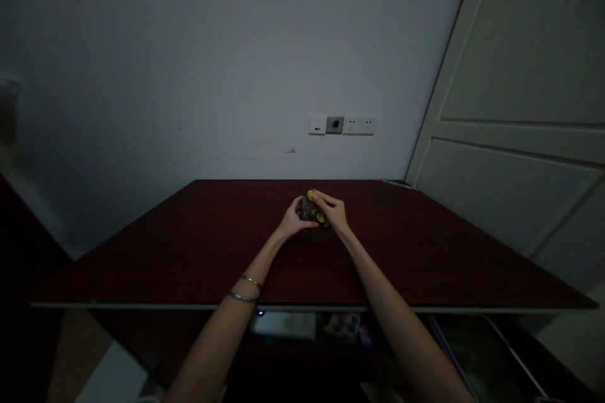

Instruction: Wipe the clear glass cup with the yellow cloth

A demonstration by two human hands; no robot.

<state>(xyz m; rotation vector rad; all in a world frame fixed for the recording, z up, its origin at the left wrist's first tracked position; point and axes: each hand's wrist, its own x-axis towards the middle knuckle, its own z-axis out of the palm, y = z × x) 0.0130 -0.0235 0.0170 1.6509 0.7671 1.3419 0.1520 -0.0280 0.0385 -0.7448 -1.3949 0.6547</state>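
Observation:
Over the middle of the dark red-brown table (189, 252), my left hand (290, 223) is wrapped round a small see-through container (307, 208), dark and glassy. My right hand (335, 210) pinches a small yellow-green piece (311, 194) at the container's upper edge. A second yellow-green patch (321, 217) shows under the right fingers, beside the container; whether it is a separate thing I cannot tell. Poor light and small size hide what exactly the yellow pieces are. Two metal bangles (243, 291) circle my left forearm.
Behind the table stands a pale wall with sockets and a switch (343, 125). A panelled white door (515, 138) rises at the right. Below the front edge, a shelf holds a white box (286, 325) and a colourful package (344, 325).

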